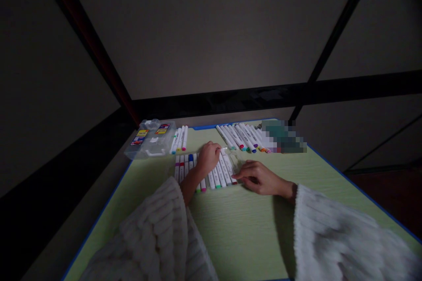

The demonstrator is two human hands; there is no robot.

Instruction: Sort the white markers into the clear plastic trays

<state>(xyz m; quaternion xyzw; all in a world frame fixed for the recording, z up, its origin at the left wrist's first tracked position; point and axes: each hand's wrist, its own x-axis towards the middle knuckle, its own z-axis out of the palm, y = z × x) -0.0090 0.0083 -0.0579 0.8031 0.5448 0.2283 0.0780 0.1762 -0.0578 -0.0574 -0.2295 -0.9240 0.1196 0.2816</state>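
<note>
A row of white markers (218,174) with coloured ends lies side by side in a clear tray on the green table. Over the row's middle rests my left hand (208,158), its fingers curled down at the markers' far ends; what its fingertips hold, if anything, is hidden. My right hand (259,177) is at the row's right end, its index finger touching the near end of a marker with a dark red tip (234,181). The other fingers of that hand are bent under the palm.
Behind the row at the left, a clear plastic case (154,145) lies beside several loose markers (183,138). More markers (242,137) lie at the back right, next to a pixelated area. The table (240,232) has a blue edge.
</note>
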